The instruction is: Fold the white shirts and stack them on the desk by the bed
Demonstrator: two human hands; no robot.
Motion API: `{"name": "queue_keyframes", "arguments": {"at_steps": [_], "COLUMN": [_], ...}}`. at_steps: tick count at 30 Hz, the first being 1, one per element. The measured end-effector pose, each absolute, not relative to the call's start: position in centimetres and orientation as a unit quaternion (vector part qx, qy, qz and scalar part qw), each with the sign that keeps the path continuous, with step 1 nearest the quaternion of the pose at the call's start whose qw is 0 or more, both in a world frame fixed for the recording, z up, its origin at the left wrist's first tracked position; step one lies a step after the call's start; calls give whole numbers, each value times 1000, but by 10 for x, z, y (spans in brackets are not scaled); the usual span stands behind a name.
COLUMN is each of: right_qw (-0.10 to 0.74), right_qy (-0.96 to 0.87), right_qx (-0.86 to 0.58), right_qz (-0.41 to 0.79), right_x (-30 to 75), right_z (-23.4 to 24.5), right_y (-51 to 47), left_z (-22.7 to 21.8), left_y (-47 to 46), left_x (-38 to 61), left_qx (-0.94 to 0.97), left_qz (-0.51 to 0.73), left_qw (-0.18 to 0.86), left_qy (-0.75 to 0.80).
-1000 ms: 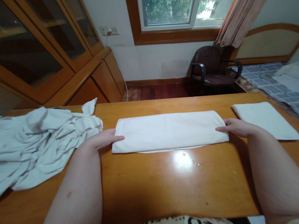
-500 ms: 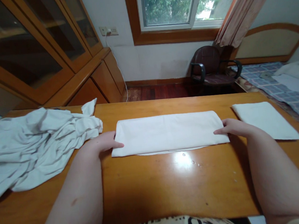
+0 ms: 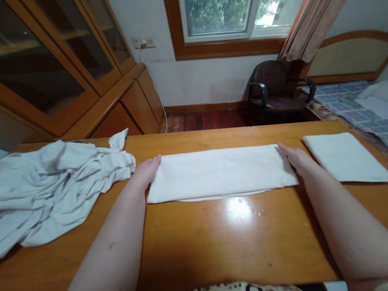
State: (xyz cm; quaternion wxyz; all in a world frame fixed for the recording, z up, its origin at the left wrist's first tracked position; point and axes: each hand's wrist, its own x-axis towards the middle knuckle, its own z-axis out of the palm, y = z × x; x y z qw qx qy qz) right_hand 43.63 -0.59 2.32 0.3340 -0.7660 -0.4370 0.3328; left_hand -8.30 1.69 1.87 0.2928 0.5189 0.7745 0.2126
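Observation:
A white cloth (image 3: pixel 221 172), folded into a long flat strip, lies across the middle of the wooden table (image 3: pixel 203 249). At its far left corner my left hand (image 3: pixel 151 169) is closed on the edge, thumb on top and the other fingers mostly hidden. My right hand (image 3: pixel 292 156) pinches the far right corner in the same manner. A thin lower layer of the cloth peeks out along the near edge. To the right of my right hand lies a second white cloth (image 3: pixel 347 158), folded into a flat rectangle.
Crumpled white fabric (image 3: pixel 55 185) is heaped on the table's left side. Beyond the table stand a glass-fronted wooden cabinet (image 3: pixel 98 97), an armchair (image 3: pixel 273 88) and a bed (image 3: pixel 342 98) with a checked cover. A window (image 3: pixel 219 7) is in the far wall.
Both hands have slid away from me along the short ends of the strip, from the middle of the sides to the far corners. The cloth has stayed in place.

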Motion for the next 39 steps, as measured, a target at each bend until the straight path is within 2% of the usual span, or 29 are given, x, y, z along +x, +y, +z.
{"name": "queue_keyframes", "arguments": {"at_steps": [2,8,14,18,21,24,27,31,34,39], "right_qw": [343,268,352,390,380,322,189,45,6,2], "right_qy": [-425,-508,-464,-461,-536,-677,-776,-778,-754,-723], "right_qx": [-778,-793,-772,-767,-751,-660,-601,-626,-657,-691], "right_qz": [309,201,254,216,66,-48,-27,4,11,15], "right_x": [431,429,436,441,431,403,371,354,359,367], "right_z": [17,15,-1,-5,7,18,16,1,-6,-9], "right_y": [0,5,12,14,7,-4,-10,-9,-5,1], "left_z": [10,-5,9,26,32,26,13,3,1,1], "left_y": [23,27,22,12,3,0,2,6,7,7], "left_x": [-79,-77,-72,-55,-30,-5,7,4,-1,-1], "left_qx": [508,514,553,606,673,739,763,761,740,724], "left_qz": [220,337,273,215,188,139,68,18,14,21], "left_qw": [261,244,200,42,-27,-17,8,24,21,13], "left_qy": [791,750,761,765,715,660,643,649,672,690]}}
